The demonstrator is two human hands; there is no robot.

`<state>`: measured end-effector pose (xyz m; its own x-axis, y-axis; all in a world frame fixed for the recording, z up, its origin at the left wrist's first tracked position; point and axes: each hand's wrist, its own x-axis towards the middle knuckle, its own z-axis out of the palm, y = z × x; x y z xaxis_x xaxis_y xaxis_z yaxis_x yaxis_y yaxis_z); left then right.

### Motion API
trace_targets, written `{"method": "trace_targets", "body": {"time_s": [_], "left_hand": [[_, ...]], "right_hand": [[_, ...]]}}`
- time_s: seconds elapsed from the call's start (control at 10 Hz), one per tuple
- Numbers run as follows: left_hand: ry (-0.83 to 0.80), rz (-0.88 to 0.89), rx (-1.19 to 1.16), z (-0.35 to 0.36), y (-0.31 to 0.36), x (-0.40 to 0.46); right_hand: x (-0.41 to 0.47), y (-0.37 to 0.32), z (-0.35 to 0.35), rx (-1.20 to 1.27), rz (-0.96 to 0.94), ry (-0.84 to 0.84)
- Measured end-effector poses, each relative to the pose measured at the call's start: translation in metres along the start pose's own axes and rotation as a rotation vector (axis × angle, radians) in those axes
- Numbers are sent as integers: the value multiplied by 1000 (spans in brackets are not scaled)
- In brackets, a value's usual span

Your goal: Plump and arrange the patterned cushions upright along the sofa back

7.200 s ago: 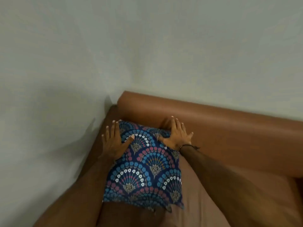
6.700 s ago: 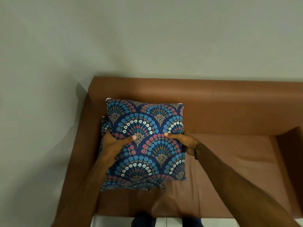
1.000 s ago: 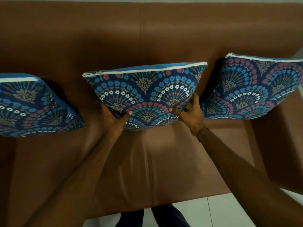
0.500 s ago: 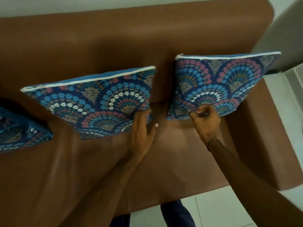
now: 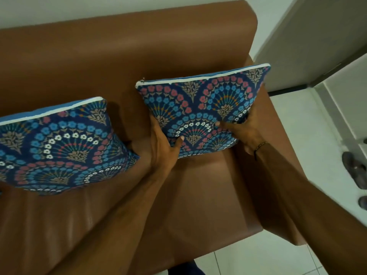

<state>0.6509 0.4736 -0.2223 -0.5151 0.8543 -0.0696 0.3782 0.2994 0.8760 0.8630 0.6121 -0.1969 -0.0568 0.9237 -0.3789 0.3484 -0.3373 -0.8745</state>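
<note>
While both hands close on it from either side, the right-hand cushion (image 5: 200, 108) stands upright against the sofa back (image 5: 123, 52) in the middle right of the frame, its white-piped top edge tilted up toward the right. The left hand (image 5: 161, 144) takes the cushion's lower left corner: the thumb lies across the patterned front face and the fingers go behind, out of sight, so this grip is clamped on the fabric. The right hand (image 5: 245, 130) holds the lower right side, thumb pressed into the front face near the middle, palm and fingers wrapped round the edge; a beaded bracelet (image 5: 260, 145) sits at that wrist. The cushion thus lies between the two grips, most of its body above them, its bottom edge just at the seat (image 5: 198, 195); whether it touches the seat cannot be told.

A second cushion (image 5: 59, 145) of the same fan pattern leans upright against the sofa back at the left of the frame, apart from the held one, with no hand on it. At the right edge, a pair of sandals (image 5: 355, 169) lies on the white tiled floor (image 5: 297, 120).
</note>
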Motion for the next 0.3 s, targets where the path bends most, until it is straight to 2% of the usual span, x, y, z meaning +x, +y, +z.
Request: {"method": "trace_targets", "body": {"time_s": [0.1,0.2,0.3], "left_hand": [[5,-34,15,-1,4,-3],[-46,-17,27,-21,5,-2],[-43,21,109,-52,10,-13]], "right_hand": [[-3,9,2,29,42,4],[-23,5,14,2,64,109],[-51,-11,31,-174,35,226]]}}
